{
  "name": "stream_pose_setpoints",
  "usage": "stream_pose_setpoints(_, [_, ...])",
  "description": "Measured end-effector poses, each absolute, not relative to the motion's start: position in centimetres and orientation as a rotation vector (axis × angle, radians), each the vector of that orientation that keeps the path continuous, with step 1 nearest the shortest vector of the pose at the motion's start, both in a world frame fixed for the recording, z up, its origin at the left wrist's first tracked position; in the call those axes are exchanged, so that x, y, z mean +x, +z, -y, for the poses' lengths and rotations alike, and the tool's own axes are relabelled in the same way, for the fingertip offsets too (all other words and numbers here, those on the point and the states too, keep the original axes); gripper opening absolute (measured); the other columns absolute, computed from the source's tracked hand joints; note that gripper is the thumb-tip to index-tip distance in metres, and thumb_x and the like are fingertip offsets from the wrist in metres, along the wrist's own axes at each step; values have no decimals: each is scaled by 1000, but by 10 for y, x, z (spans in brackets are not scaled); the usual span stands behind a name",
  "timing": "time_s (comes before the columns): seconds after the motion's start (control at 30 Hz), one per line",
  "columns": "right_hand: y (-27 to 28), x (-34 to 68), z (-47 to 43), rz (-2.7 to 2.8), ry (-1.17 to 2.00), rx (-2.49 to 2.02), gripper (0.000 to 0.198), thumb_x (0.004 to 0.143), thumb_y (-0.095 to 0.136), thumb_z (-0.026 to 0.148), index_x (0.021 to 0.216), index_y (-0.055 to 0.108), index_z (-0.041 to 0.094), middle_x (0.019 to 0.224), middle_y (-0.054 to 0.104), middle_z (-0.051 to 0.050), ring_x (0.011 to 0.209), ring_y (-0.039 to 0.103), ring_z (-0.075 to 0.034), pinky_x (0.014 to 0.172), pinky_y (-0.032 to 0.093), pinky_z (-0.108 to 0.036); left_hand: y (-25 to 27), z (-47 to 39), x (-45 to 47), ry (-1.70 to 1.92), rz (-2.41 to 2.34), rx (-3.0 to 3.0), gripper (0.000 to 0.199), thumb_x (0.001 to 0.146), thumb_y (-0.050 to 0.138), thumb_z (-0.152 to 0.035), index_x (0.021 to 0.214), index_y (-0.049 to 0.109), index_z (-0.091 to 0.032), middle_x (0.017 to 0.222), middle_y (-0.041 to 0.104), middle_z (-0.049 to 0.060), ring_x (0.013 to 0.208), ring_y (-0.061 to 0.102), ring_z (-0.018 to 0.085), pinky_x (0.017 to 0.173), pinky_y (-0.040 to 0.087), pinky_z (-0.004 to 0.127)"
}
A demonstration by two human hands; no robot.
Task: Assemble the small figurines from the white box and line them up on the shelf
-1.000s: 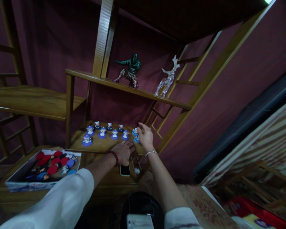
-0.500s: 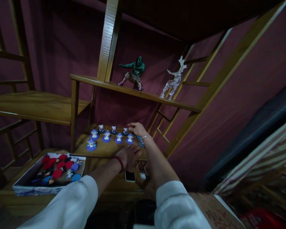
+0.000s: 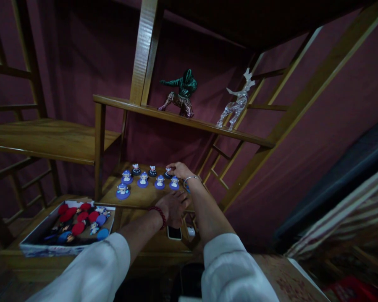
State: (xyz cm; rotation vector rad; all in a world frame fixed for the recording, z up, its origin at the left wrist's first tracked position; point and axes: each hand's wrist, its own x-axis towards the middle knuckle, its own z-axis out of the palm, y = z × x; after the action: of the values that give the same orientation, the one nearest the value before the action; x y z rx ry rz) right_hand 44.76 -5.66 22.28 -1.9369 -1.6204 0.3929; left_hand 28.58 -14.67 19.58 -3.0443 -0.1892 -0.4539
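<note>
My right hand point(image 3: 180, 170) reaches over the lower shelf, its fingertips closed on a small white figurine with a dark base point(image 3: 168, 172) at the right end of the back row. My left hand point(image 3: 175, 206) rests at the shelf's front edge, fingers stretched out and nothing seen in it. Between the hands stands a purple-and-white figurine point(image 3: 174, 183) on a round purple base. Several more like it, such as this purple figurine point(image 3: 143, 179), line the shelf. Behind them are two dark-based figurines. My right wrist partly hides a blue piece point(image 3: 187, 188).
A shallow cardboard box point(image 3: 111, 222) of red, blue and purple pieces sits lower left. A phone point(image 3: 174, 233) and a small white object point(image 3: 191, 231) lie below the shelf. Overhead, the upper shelf point(image 3: 204, 126) carries a green figure point(image 3: 184, 90) and a clear deer point(image 3: 236, 105).
My right hand has moved slightly left, and its fingers have closed on the dark-based figurine. The left hand stays at the shelf edge. The whole view has shifted a little.
</note>
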Motion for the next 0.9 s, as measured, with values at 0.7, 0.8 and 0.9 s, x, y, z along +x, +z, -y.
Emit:
stream_pose_setpoints(0.7, [218, 450, 51, 1543, 476, -1936, 29, 62, 64, 10, 90, 67, 15, 75, 68, -1, 70, 62, -11, 62, 46, -16, 197, 148, 285, -474, 226, -3024, 58, 62, 54, -37, 116, 42, -18, 128, 40, 11, 115, 33, 26, 96, 22, 37])
stream_pose_setpoints(0.8, [217, 453, 50, 1542, 459, -1941, 27, 61, 65, 11, 87, 68, 16, 73, 68, 0, 70, 61, -11, 61, 46, -16, 198, 149, 284, -477, 228, -3036, 61, 62, 54, -37, 118, 40, -19, 129, 39, 9, 116, 34, 26, 97, 21, 36])
stream_pose_setpoints(0.9, [219, 455, 50, 1557, 412, -1957, 26, 59, 66, 12, 85, 69, 17, 71, 67, 0, 69, 61, -11, 62, 45, -17, 199, 149, 284, -475, 233, -3086, 64, 61, 55, -35, 120, 39, -17, 131, 36, 10, 116, 32, 25, 98, 19, 34])
